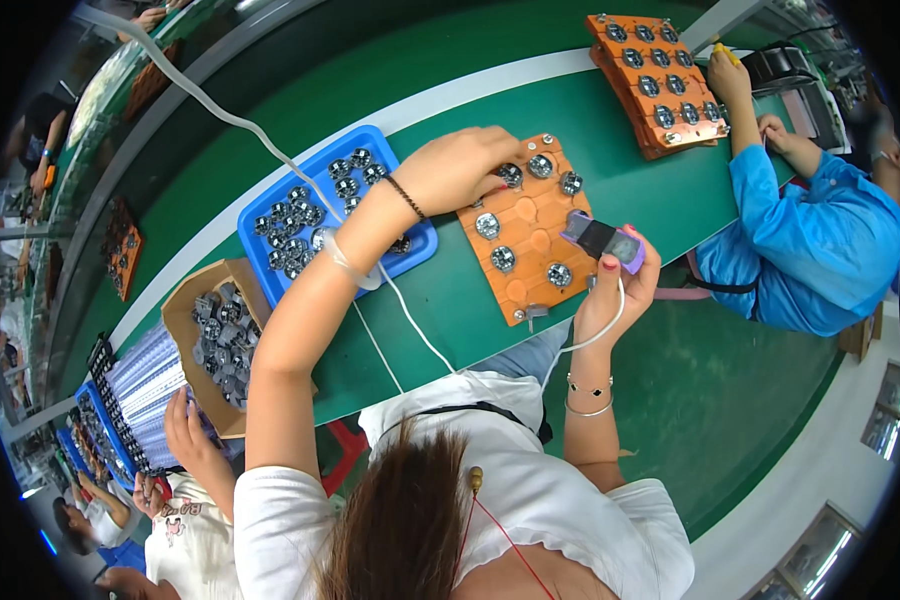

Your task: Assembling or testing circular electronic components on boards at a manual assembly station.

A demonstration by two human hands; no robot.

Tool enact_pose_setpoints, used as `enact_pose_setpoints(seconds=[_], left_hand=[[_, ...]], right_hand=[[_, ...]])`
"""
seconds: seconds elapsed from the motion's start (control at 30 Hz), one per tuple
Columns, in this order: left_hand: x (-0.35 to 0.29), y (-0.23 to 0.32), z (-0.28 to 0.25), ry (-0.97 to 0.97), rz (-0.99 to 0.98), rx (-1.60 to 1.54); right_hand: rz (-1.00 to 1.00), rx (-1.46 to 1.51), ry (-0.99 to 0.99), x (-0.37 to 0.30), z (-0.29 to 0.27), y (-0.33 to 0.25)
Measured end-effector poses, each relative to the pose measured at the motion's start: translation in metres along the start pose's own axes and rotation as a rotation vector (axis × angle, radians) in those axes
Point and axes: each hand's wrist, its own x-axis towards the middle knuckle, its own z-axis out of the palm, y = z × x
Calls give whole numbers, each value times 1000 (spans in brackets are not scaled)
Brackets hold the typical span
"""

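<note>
An orange fixture board (526, 212) with round recesses lies on the bench in front of me, several of them holding small round metal parts. My left hand (470, 165) reaches over its far left corner. Thumb and fingers close around a round metal part (510, 175) at that corner. Above the board's right edge, my right hand (620, 285) grips a small purple handheld device (602, 240) with a black band around its middle. A white cable (618, 315) runs down past my right palm. The device's tip points at the board, apart from the parts.
Left of the board is a blue tray (255, 222) of round parts, beside a cardboard box (178, 318) of grey parts. Stacked orange boards (620, 95) stand at the far right near a person in blue (800, 230). A white cable (232, 118) crosses the tray.
</note>
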Motion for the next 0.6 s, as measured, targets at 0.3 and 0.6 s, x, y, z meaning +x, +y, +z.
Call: enact_pose_setpoints(seconds=[0.3,0.6], left_hand=[[-22,-12,-22,-220,113,160],[-26,48,-26,-142,110,41]], right_hand=[[-21,-52,-209,-7,15,-8],[-84,-224,-378,-9,24,-15]])
